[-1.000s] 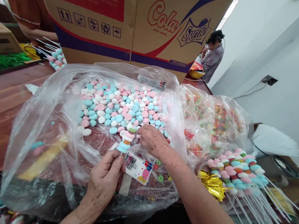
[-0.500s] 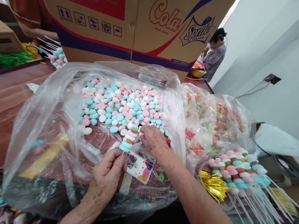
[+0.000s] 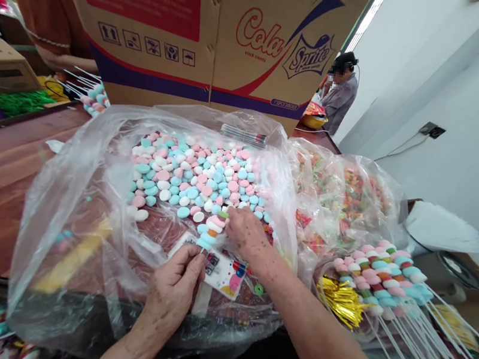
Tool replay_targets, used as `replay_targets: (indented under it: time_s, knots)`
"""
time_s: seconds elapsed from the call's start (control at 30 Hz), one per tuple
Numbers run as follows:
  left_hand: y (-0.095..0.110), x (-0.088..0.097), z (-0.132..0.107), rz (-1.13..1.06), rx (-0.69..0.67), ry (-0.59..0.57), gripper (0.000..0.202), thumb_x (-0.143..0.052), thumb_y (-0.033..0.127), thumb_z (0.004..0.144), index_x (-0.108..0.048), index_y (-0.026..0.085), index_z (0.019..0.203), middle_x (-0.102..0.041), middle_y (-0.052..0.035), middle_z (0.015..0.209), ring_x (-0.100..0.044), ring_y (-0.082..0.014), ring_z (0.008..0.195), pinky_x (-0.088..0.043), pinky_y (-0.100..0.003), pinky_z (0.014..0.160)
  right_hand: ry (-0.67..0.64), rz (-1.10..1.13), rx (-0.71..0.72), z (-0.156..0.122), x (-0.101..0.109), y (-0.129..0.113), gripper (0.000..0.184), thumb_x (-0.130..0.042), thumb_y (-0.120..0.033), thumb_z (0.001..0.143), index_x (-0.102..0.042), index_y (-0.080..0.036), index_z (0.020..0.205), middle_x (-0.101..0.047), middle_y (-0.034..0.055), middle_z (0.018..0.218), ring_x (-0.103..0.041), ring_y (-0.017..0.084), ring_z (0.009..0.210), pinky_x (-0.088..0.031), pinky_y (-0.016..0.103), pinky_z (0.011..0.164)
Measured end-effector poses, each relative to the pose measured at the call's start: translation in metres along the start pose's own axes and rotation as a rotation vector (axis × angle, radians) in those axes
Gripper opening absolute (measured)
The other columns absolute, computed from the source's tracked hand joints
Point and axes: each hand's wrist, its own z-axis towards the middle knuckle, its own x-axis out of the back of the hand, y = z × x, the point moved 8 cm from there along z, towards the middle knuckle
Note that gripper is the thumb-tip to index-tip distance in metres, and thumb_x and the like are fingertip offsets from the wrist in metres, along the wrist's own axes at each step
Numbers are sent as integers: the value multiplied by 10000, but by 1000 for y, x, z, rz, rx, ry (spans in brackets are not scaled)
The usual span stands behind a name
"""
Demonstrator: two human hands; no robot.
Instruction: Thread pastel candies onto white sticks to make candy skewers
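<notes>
My left hand (image 3: 173, 287) is closed on the lower end of a candy skewer (image 3: 207, 236), thumb against the fingers. Blue, orange, pink and white pieces are threaded on it, with a green one near its upper end. At that upper end is my right hand (image 3: 246, 233), fingers bent together; whatever they pinch is hidden. Pink, white and blue candy pieces (image 3: 194, 178) lie loose behind both hands, on a clear plastic bag (image 3: 77, 196). Under the skewer rests a printed card (image 3: 228, 278), partly covered by my left hand.
A large cardboard box (image 3: 156, 14) stands behind the candy. To the right are bags of gummies (image 3: 343, 184), a gold tinsel bundle (image 3: 341, 302) and a pile of finished skewers (image 3: 388, 276) with sticks jutting out. Two people (image 3: 342, 99) are farther back.
My right hand has shifted slightly right and down, to the skewer's top. The skewer leans a little more to the right in my left hand. The view has tilted slightly.
</notes>
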Motion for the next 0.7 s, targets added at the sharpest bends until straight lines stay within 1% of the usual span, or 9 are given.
replay_targets:
  time_s: [0.07, 0.1, 0.17, 0.27, 0.37, 0.4, 0.53, 0.6, 0.7]
  knots:
    - [-1, -3, 1, 20, 2, -51, 249, -494, 415, 887, -547, 217, 746, -363, 93, 434, -337, -106, 368, -245, -208, 367, 62, 116, -66, -2, 12, 16, 145, -495, -150, 847, -603, -187, 936, -698, 56, 872, -633, 202, 855, -491, 310, 778]
    - [-1, -4, 1, 35, -2, -57, 251, -495, 419, 886, -546, 219, 744, -367, 92, 439, -337, -108, 372, -242, -210, 368, 88, 179, -92, -3, 18, 23, 137, -484, -206, 869, -591, -190, 953, -697, 36, 847, -640, 184, 799, -497, 285, 718]
    - [0, -5, 2, 65, -13, -61, 256, -498, 426, 881, -547, 222, 733, -379, 88, 447, -343, -112, 381, -249, -215, 373, 128, 300, -128, -8, 27, 35, 198, -443, -305, 906, -569, -183, 998, -700, 19, 825, -650, 157, 719, -492, 250, 630]
    - [1, -6, 3, 113, -15, -58, 267, -509, 431, 870, -542, 226, 703, -397, 83, 453, -357, -115, 387, -264, -216, 378, 165, 420, -165, -15, 33, 45, 258, -443, -379, 902, -574, -173, 987, -701, 14, 799, -655, 147, 684, -483, 235, 591]
    - [-1, -5, 2, 86, 7, -56, 268, -509, 429, 877, -544, 228, 704, -386, 88, 430, -359, -114, 373, -263, -213, 373, 187, 449, -196, -22, 36, 51, 201, -518, -372, 847, -608, -196, 879, -675, -18, 733, -635, 144, 671, -460, 229, 591]
    - [-1, -5, 1, 61, 13, -50, 262, -509, 424, 879, -548, 227, 711, -383, 88, 422, -360, -114, 370, -265, -212, 372, 203, 441, -210, -23, 37, 54, 187, -524, -362, 838, -612, -201, 871, -668, -22, 733, -628, 145, 680, -454, 231, 600]
    - [-3, -2, 0, -4, 38, -18, 247, -525, 408, 870, -554, 220, 712, -384, 86, 419, -358, -111, 374, -269, -208, 370, 264, 363, -259, -23, 47, 65, 199, -491, -329, 844, -607, -206, 949, -657, -13, 787, -599, 152, 720, -439, 246, 642]
    - [-5, -1, 1, -24, 45, -3, 262, -534, 417, 866, -546, 216, 697, -394, 83, 437, -343, -102, 381, -256, -202, 367, 239, 315, -245, -18, 48, 62, 183, -494, -311, 843, -614, -215, 943, -647, -23, 755, -585, 148, 695, -429, 243, 637]
    - [-7, 2, 2, -34, 23, 49, 283, -555, 441, 857, -554, 206, 698, -462, 66, 501, -341, -89, 402, -248, -196, 369, 165, 243, -181, -6, 43, 43, 173, -489, -261, 853, -629, -228, 948, -652, -33, 748, -587, 143, 696, -431, 234, 653]
